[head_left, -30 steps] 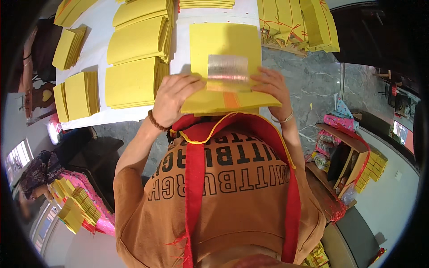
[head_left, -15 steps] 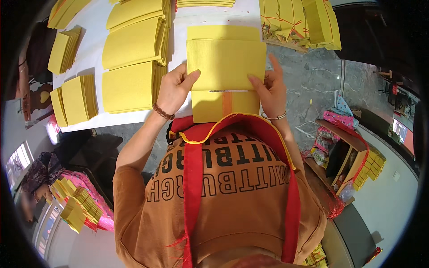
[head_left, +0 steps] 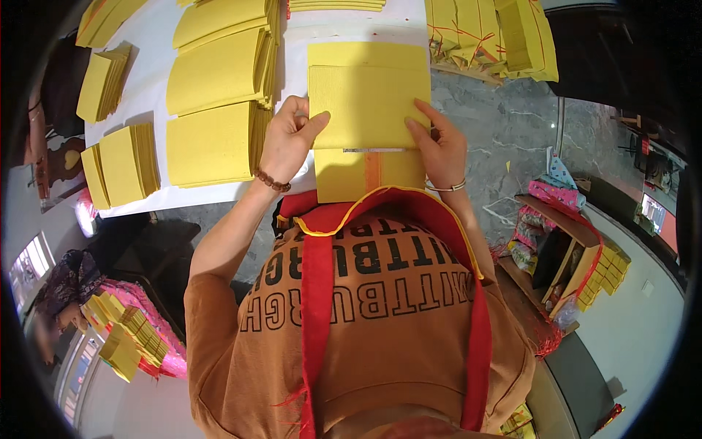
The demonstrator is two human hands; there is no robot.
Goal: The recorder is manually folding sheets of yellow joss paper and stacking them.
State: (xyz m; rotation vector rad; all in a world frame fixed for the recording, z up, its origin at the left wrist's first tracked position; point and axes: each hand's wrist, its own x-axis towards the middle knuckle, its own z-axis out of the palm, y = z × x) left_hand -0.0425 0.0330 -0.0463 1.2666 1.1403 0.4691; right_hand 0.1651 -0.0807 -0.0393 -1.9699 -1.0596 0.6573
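Both hands hold a yellow ribbed paper sheet [head_left: 369, 106] flat over the table's near right part. My left hand [head_left: 292, 139] pinches its left edge, thumb on top and fingers bent beneath. At the right edge my right hand [head_left: 444, 150] has its thumb on the sheet and its index finger stretched along the side; what the other fingers do is partly hidden. Beyond the sheet shows a strip of yellow paper [head_left: 369, 54]. On the near side lies another yellow piece with an orange band [head_left: 373, 171], partly covered by my red apron [head_left: 318, 219].
Stacks of folded yellow paper [head_left: 212, 143] stand left on the white table [head_left: 175, 196]. Smaller stacks [head_left: 128, 157] lie at its left edge. Yellow bundles with red string [head_left: 468, 33] sit at the far right. A wooden shelf [head_left: 559, 219] is at right; another person's hand [head_left: 73, 316] shows lower left.
My right index finger has come down from pointing away to the sheet's right edge. The sheet has shifted very slightly; my left hand keeps its grip.
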